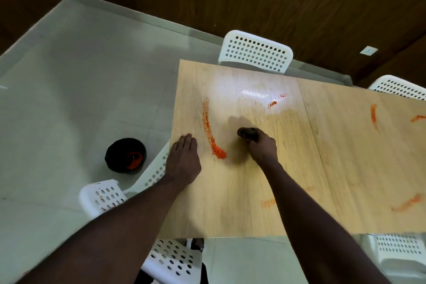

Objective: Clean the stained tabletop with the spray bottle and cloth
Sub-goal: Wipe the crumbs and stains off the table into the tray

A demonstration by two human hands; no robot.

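Gripping what is taken for the cloth (247, 134), a dark blurred wad, in the right hand (264, 148), fingers curled round it, down on the table (230, 191) just right of the long curved stain (210, 132). Bracing with the left hand (183, 160) near the left edge: flat on the wood, fingers straight, holding nothing. Could drag that thick orange streak wider rather than lift it, if wiped with a loaded wad or over a dry patch; looks wet only around the far sheen (253, 94). Could also push orange off the left edge onto the chair (156, 169) below, or pick it up on the left hand, just beside the streak's lower end. No sight of the spray bottle. Counted: two hands, one cloth, about six stains with the faintest near the front hard to tell, five white chairs, one black bowl (125, 155) on the floor, holding something orange.
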